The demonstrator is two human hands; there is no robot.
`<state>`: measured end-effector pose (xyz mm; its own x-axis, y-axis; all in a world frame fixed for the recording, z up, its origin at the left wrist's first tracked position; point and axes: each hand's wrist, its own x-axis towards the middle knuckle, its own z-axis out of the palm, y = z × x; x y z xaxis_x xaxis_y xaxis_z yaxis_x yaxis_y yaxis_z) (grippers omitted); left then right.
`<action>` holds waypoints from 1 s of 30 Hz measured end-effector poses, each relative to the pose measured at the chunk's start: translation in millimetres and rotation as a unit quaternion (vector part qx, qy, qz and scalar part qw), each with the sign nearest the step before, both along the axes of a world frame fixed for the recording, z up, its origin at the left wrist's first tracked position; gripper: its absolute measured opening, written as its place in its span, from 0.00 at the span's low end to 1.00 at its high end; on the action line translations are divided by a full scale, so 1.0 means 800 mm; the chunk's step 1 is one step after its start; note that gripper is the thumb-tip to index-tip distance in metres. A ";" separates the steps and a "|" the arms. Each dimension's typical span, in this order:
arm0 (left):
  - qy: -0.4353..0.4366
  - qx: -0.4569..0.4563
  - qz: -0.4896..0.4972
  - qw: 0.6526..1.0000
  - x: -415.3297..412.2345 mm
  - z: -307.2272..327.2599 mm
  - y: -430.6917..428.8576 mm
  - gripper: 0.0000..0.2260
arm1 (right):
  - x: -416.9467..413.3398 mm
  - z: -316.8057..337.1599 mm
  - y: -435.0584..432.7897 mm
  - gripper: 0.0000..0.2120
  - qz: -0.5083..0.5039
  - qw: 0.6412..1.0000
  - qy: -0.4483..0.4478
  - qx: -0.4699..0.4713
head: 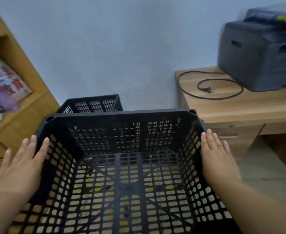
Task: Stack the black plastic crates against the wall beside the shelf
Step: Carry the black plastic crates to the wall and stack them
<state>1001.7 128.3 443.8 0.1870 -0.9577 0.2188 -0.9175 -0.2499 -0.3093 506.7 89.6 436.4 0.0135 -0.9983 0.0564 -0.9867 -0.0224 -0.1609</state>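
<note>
Black crate (91, 104) already sits at wall (122, 48) beside shelf (26, 65). Second crate (122, 166) (not yet stacked) is pressed between flat, straight-fingered left hand (20, 164) and right hand (218, 157).

Near side of the large black perforated plastic crate (127, 174): cut off by the bottom edge. Behind it, second black slotted plastic crate (91, 103), lower part hidden. Grey printer (260, 56) on the wooden table (240, 107): blurred, cropped at right. Purple patterned item (3, 81) in the wooden shelf (29, 105): too blurred to identify.
</note>
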 end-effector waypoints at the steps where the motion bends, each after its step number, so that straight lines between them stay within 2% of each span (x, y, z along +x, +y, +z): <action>1: 0.001 0.000 0.001 1.000 0.009 0.012 -0.007 0.55 | 0.012 0.007 -0.014 0.35 0.010 1.000 -0.002 -0.005; 4: -0.038 -0.034 0.013 0.999 0.017 0.050 -0.027 0.37 | 0.042 0.025 -0.065 0.34 0.031 0.999 -0.012 -0.011; 6: -0.048 -0.057 0.009 0.997 0.014 0.081 -0.050 0.35 | 0.057 0.034 -0.104 0.33 0.038 0.999 -0.011 -0.017; 9: -0.081 -0.056 -0.013 0.995 0.029 0.098 -0.111 0.36 | 0.072 0.046 -0.171 0.33 0.041 0.999 -0.001 -0.025; 13: -0.048 -0.045 -0.012 0.998 0.072 0.095 -0.227 0.54 | 0.077 0.064 -0.268 0.36 0.025 0.999 -0.002 -0.031; 14: -0.043 -0.034 -0.016 0.998 0.078 0.092 -0.255 0.55 | 0.076 0.068 -0.291 0.37 0.017 0.999 -0.001 -0.032; 16: -0.033 -0.026 -0.024 0.999 0.070 0.091 -0.303 0.53 | 0.072 0.077 -0.333 0.38 0.006 0.999 0.013 -0.035; 20: -0.029 -0.078 0.001 0.997 0.041 0.094 -0.383 0.50 | 0.061 0.094 -0.397 0.36 -0.011 0.999 0.026 -0.040; 30: -0.011 -0.022 -0.045 0.999 0.024 0.080 -0.578 0.44 | 0.059 0.084 -0.521 0.27 -0.080 0.996 0.039 0.010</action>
<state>1021.1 -334.2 508.0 0.0961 -0.9596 0.2646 -0.9299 -0.1814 -0.3200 554.1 -327.2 503.7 -0.1415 -0.9891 0.0405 -0.9870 0.1378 -0.0832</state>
